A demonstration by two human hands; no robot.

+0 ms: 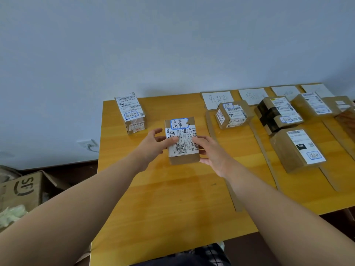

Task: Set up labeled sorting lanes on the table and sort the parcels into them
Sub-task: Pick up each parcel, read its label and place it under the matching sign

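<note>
Box (pixel 182 135) | left hand (pixel 151 144) grasps its 9 o'clock side | right hand (pixel 213 154) grasps its 3 o'clock side | taller box (pixel 130 114) on counter (pixel 172 198) at 11 o'clock

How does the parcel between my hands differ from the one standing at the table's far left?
The centre parcel lies flat, label up, held by the left hand and right hand; the far-left parcel stands taller and untouched. The centre parcel's blue-bordered sticker sits at its far end; the far-left parcel's sits low on its label. Both are brown cardboard.
</note>
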